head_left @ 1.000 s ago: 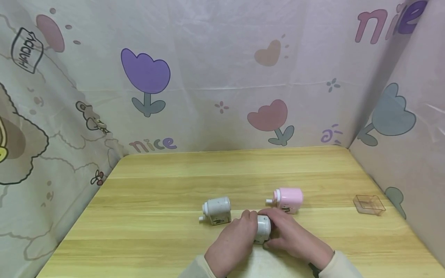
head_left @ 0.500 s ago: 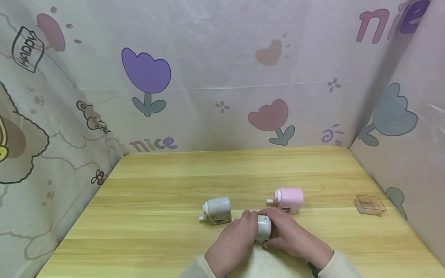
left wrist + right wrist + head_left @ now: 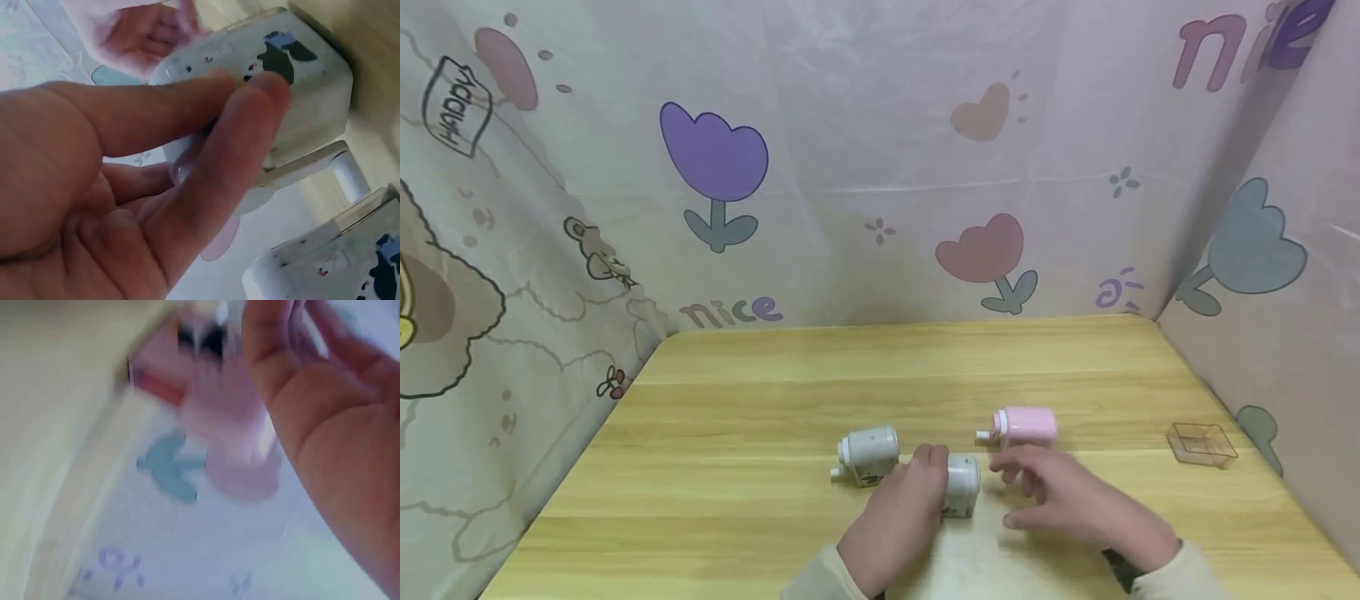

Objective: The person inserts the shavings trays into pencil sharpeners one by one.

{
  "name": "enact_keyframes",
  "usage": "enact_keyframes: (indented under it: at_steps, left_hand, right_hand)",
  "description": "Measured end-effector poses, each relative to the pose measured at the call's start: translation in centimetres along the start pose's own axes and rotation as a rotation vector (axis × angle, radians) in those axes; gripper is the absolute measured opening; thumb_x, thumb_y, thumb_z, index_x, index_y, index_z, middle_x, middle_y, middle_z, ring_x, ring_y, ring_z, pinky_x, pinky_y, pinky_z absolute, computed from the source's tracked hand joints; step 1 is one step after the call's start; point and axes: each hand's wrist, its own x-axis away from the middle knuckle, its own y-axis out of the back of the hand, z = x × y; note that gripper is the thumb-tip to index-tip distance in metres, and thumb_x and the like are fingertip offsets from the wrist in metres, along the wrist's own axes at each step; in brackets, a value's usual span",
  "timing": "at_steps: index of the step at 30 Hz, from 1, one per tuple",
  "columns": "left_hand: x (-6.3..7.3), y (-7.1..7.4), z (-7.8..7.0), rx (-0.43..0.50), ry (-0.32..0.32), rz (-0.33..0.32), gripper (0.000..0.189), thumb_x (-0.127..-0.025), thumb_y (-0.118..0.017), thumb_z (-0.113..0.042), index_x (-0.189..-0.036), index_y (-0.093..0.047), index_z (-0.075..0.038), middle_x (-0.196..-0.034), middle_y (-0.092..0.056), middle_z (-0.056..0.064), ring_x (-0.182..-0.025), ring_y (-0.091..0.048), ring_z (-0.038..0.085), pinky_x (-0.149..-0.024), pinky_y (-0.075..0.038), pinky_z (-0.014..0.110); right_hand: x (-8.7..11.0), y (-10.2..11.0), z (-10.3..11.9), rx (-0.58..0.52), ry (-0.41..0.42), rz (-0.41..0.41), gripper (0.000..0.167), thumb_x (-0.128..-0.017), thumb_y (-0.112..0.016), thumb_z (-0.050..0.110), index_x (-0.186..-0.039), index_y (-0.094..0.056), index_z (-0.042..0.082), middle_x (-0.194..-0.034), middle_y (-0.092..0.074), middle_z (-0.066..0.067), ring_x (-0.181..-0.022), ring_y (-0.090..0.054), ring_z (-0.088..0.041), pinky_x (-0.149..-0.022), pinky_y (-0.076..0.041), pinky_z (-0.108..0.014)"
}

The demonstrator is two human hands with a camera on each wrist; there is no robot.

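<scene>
A whitish-grey hand-crank pencil sharpener [image 3: 962, 485] with a dark cartoon print sits near the table's front. My left hand [image 3: 897, 518] holds it from its left side; in the left wrist view thumb and fingers pinch its crank end, with the crank arm and white knob [image 3: 351, 178] sticking out below. My right hand [image 3: 1078, 502] is apart from it on the right, fingers loosely bent around nothing. Behind that hand lies a pink sharpener [image 3: 1032, 423], its lower part hidden in the head view and blurred in the right wrist view [image 3: 225, 403].
A second grey sharpener [image 3: 874, 446] stands just left of the held one, close to my left hand. A clear brownish drawer-like box [image 3: 1201, 444] lies at the table's right. Printed cloth walls [image 3: 850, 100] enclose the back and sides of the wooden table [image 3: 737, 400].
My right hand has let go of the grey sharpener and moved right, in front of the pink one. The held sharpener has shifted slightly back and left with my left hand.
</scene>
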Motion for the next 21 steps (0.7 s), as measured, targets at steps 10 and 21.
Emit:
enact_keyframes:
  at_steps: [10, 21]
  left_hand:
    - [-1.4, 0.1, 0.8, 0.066, 0.027, -0.069, 0.026, -0.087, -0.077, 0.004, -0.102, -0.056, 0.002, -0.085, -0.053, 0.004, -0.06, -0.055, 0.009, -0.052, -0.047, 0.014]
    - [-2.5, -1.4, 1.6, 0.09, 0.088, -0.046, 0.027, -0.09, -0.075, 0.003, -0.109, -0.056, 0.005, -0.094, -0.058, 0.009, -0.061, -0.057, 0.013, -0.052, -0.05, 0.018]
  right_hand:
    - [3.3, 6.1, -2.7, 0.126, -0.229, -0.231, 0.017, -0.095, -0.075, 0.023, -0.105, -0.072, 0.01, -0.081, -0.06, 0.006, -0.07, -0.054, -0.004, -0.06, -0.049, -0.025]
    - [5.9, 9.2, -7.2, 0.393, -0.349, -0.515, 0.044, -0.091, -0.072, 0.01, -0.128, -0.059, -0.01, -0.117, -0.06, -0.039, -0.104, -0.054, -0.053, -0.089, -0.035, -0.063]
